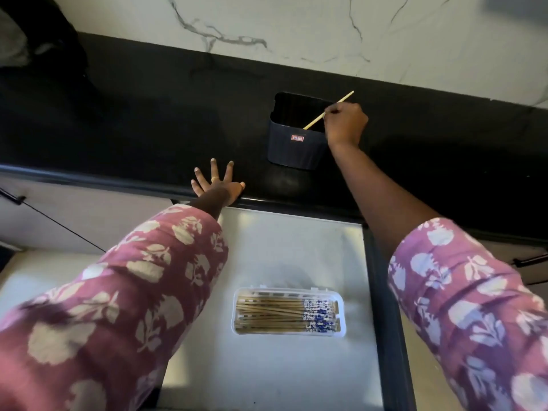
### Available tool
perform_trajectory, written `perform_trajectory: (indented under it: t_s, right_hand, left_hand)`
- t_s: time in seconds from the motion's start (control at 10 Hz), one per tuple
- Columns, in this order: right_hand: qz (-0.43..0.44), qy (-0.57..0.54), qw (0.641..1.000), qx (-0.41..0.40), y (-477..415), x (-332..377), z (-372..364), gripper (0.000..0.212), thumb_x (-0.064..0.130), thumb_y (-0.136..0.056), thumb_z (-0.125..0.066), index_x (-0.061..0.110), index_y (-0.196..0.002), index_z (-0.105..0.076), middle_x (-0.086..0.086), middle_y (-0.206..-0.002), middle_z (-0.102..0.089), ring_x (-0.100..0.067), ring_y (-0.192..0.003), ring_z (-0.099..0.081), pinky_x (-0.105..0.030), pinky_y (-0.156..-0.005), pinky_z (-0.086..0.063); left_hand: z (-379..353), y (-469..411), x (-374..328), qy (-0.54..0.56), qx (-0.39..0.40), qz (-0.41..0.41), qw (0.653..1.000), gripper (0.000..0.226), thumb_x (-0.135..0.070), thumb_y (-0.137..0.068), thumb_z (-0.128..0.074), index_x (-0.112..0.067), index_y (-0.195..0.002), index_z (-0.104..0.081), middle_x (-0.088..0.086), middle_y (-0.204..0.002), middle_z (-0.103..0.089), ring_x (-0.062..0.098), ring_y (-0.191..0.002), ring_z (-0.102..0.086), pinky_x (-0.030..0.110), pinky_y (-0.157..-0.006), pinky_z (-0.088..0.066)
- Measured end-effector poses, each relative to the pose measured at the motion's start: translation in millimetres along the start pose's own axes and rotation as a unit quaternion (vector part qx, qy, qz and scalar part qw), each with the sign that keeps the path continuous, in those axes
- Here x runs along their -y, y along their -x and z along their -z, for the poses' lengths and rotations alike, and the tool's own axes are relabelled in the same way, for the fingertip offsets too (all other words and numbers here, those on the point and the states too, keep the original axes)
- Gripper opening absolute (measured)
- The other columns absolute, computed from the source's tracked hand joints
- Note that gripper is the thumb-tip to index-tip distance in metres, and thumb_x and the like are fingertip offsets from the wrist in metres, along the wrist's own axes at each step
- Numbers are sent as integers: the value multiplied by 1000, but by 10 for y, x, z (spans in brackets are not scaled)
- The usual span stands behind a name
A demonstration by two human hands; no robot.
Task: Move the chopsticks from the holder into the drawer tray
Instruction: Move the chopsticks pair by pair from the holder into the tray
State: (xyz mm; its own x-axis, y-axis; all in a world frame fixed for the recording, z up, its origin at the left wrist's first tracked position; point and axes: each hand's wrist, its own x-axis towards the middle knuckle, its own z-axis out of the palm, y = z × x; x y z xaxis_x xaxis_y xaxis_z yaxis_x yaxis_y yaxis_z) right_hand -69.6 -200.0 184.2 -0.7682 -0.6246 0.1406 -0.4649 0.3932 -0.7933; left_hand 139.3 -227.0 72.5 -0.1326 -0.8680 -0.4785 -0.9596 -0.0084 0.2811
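Right hand (345, 124) pinches one thin wooden chopstick (329, 110) angled in dark ribbed holder (296, 146) on black bench (148, 120); left hand (218, 185) flat, fingers spread, at bench edge; other chopsticks (284, 315) fill white plastic tray (289, 333) in drawer (267, 256); holder interior too dark to read.

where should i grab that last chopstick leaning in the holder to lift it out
Grip the chopstick on its upper, exposed part, the section sticking out past the rim of the dark holder, and come from above on the right. It leans up and to the right, so that end is free, and the right hand already pinches it there. Pull along its slant.
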Motion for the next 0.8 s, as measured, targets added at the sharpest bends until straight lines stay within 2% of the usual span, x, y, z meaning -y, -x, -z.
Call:
perform_trajectory:
  t_s: [0.1, 0.2, 0.3, 0.4, 0.5, 0.6, 0.7, 0.8]
  right_hand:
    - [-126, -63, 986, 88, -378, 62, -191, 5, 8, -86, -57, 10, -84, -61, -10, -93, -58, -20, -77, -61, -12, -46, -50]
    - [-209, -87, 962, 150, -572, 103, -343, 11, 7, -90, -53, 11, -99, -56, -13, -120, -54, -23, -98, -56, -27, -75, -55]
    - [-249, -74, 952, 164, -565, 168, -366, 30, 3, -94, -51, 1, -124, -55, -13, -131, -52, -25, -117, -54, -33, -91, -51]
    - [-232, -64, 964, 114, -532, 184, -399, 34, 0, -93, -51, 1, -126, -55, -9, -116, -58, -20, -88, -61, -24, -68, -54]
    - [-194, -79, 977, 37, -536, 196, -405, 33, -2, -93, -50, 0, -126, -54, -12, -124, -58, -22, -98, -65, -25, -77, -57]
    - [-141, -90, 986, -28, -501, 254, -299, 27, 0, -97, -44, 1, -119, -59, -10, -113, -62, -21, -100, -65, -21, -79, -55]
    - [-72, -92, 992, -57, -474, 303, -152, 29, -5, -94, -41, 5, -100, -67, 0, -77, -58, -13, -81, -58, -9, -52, -41]
    - [-9, -106, 991, -84, -426, 334, 34, 31, -14, -85, -43, 4, -82, -68, -10, -87, -66, -12, -78, -58, -7, -55, -42]
  left_hand:
    - [-4, -42, 1, 1, 2, -1, 1000, 65, -53, -95, -33, -45, -149, 3, -7, -158, 24, 37, -144, 24, 52, -117, 10]
    - [-15, -66, 6, 4, -1, 2, 1000, 65, -53, -95, -35, -45, -149, 2, -8, -158, 23, 37, -144, 24, 52, -116, 9]
    - [-18, -76, 5, 2, -2, 3, 1000, 66, -53, -95, -35, -46, -148, 2, -8, -158, 23, 37, -144, 24, 52, -117, 10]
    - [-15, -81, -5, 4, 1, 4, 1000, 66, -53, -95, -35, -46, -148, 3, -8, -158, 24, 37, -144, 24, 52, -116, 10]
    - [-13, -77, -7, 3, 1, 6, 1000, 66, -53, -95, -35, -46, -148, 4, -8, -158, 25, 37, -143, 25, 52, -116, 10]
    - [-13, -72, -8, 3, 2, 6, 1000, 66, -53, -95, -35, -46, -148, 4, -8, -158, 24, 37, -144, 25, 52, -116, 10]
    - [-15, -68, -4, 4, 0, 7, 1000, 65, -53, -95, -34, -46, -148, 3, -8, -158, 24, 37, -144, 24, 52, -116, 10]
    - [-18, -66, -6, 4, 2, 5, 1000, 66, -53, -95, -34, -46, -148, 3, -9, -158, 24, 37, -144, 24, 52, -116, 10]
